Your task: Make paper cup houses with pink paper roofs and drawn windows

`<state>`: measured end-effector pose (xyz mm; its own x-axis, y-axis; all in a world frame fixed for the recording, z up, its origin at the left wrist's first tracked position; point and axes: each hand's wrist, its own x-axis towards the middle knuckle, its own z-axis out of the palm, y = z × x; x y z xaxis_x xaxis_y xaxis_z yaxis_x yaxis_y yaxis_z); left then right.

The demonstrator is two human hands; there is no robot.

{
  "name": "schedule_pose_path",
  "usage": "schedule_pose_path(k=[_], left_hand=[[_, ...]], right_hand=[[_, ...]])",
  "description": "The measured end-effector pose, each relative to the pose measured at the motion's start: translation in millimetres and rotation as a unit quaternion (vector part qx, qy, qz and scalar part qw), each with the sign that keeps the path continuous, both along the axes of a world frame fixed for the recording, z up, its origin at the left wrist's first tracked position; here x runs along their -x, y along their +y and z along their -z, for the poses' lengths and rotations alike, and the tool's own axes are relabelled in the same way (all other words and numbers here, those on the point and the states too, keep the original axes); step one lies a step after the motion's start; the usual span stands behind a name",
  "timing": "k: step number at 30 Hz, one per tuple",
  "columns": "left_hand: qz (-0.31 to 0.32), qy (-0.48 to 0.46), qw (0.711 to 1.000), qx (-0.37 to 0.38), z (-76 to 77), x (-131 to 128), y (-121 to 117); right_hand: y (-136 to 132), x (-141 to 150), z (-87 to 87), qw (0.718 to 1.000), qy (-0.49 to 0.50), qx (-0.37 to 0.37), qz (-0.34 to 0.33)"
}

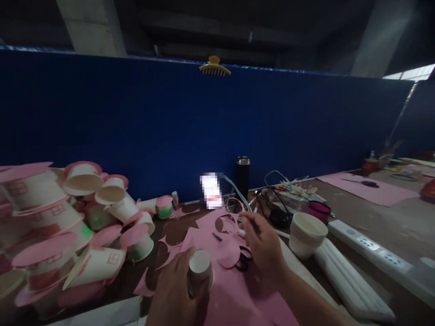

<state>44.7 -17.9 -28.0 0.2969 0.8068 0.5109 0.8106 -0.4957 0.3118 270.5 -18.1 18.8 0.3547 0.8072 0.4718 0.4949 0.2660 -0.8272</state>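
1. White cup point(200, 265) first, since that's what we're holding: our left hand point(176, 287) is wrapped round its side, fingers curled in, just left of the black scissors point(244, 259) and a bit nearer us.
2. Mouth's up, so its long axis looks roughly upright. Any slight tilt is hard to judge from here lol.
3. Our right hand point(263, 242) is just right of the scissors handles, fingers bent; we can't tell if they're pinching anything. From those fingertips, the cup is leftward and back toward us, so the left is clearly the nearer hand.
4. Pink disc point(228, 253) lies across the scissors, between cup and handles.
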Motion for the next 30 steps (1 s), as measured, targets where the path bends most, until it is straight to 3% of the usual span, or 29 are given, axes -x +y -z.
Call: schedule_pose_path(k=[4,8,13,18,21,24,28,29,30], left_hand=[[-0.004,-0.015,0.999,0.03,-7.9,-5.3,-6.9],[0.01,-0.019,0.999,0.031,-8.1,-4.4,-7.6],[0.013,-0.013,0.998,0.057,-4.4,-0.8,-4.6],[0.018,0.002,0.998,0.054,-1.3,1.6,-3.3],[0.021,0.01,0.999,0.03,3.0,2.3,-0.6],[0.01,0.009,1.0,-0.002,9.7,2.6,3.2],[0.037,0.017,0.998,-0.048,22.5,5.9,10.4],[0.047,0.018,0.997,-0.06,26.0,6.8,12.1],[0.053,0.02,0.996,-0.063,29.4,7.5,13.6]], right_hand=[[8.4,-18.1,-30.0,0.999,-0.018,0.047,0.018],[17.3,-38.3,-42.4,0.98,-0.143,0.135,-0.008],[23.3,-48.7,-22.8,0.918,-0.304,0.254,0.006],[25.3,-51.0,-1.4,0.88,-0.352,0.319,0.007],[23.3,-56.0,-3.2,0.886,-0.341,0.313,-0.008],[21.3,-55.4,-14.8,0.911,-0.306,0.276,-0.004],[16.8,-28.5,-26.9,0.953,-0.22,0.204,-0.031],[14.7,-18.0,-26.6,0.966,-0.182,0.177,-0.054],[12.2,-7.3,-24.6,0.984,-0.064,0.136,-0.099]])
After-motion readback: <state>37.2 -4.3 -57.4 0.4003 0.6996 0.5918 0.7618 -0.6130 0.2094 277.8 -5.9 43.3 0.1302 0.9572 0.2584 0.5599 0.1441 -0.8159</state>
